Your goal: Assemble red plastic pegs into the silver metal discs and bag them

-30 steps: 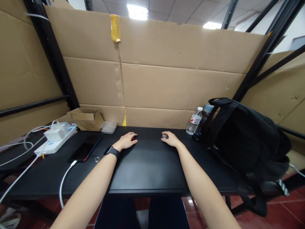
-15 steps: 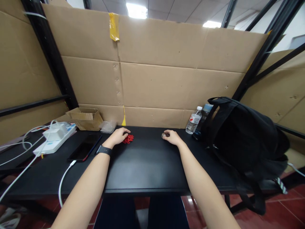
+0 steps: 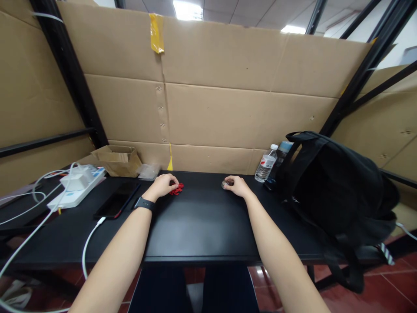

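Note:
My left hand [image 3: 163,184], with a dark watch [image 3: 145,204] on its wrist, rests at the back left of the black table. Its thumb and fingers close in a pinch at the edge of a small bundle of red cord [image 3: 177,189]. Across from it, my right hand [image 3: 238,186] is curled round a small, roundish, clear-and-brown thing [image 3: 224,184] on the tabletop. Its fingers cover most of that thing, so its kind cannot be made out.
A black backpack [image 3: 339,195] and a water bottle [image 3: 266,164] stand on the right. On the left are a phone [image 3: 117,201] with a white cable, a power strip [image 3: 78,187], an open cardboard box [image 3: 119,161] and a clear plastic packet [image 3: 149,171]. A cardboard wall [image 3: 215,108] closes the back.
My left thumb and fingers have drawn closer together at the red cord, which looks slightly shifted. My right hand stays at the small roundish thing, more of which now shows. The view has moved slightly.

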Demonstrator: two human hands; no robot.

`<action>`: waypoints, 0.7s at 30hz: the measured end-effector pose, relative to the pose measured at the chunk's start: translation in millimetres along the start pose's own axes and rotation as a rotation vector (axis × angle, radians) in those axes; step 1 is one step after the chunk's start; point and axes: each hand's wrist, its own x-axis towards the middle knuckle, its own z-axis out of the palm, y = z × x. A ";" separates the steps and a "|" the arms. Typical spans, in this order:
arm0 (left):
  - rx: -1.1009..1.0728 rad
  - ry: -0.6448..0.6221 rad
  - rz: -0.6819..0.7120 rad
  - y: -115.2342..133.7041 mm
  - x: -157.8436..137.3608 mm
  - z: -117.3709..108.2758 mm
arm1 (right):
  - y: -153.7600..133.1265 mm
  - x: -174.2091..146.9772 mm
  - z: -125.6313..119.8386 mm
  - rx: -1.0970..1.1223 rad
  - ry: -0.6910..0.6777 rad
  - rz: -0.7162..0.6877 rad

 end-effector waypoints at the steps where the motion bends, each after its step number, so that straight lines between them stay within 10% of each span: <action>1: 0.004 0.014 0.003 1.3 -0.3 -0.9 | 0.0 -0.1 -0.1 0.002 0.000 0.001; 11: -0.211 -0.003 0.153 39.1 -6.5 -7.6 | -14.2 -2.7 -6.0 -0.003 0.062 -0.055; 21: 0.060 -0.110 0.355 79.6 -5.5 28.0 | -59.6 -14.9 18.0 -0.004 -0.123 -0.271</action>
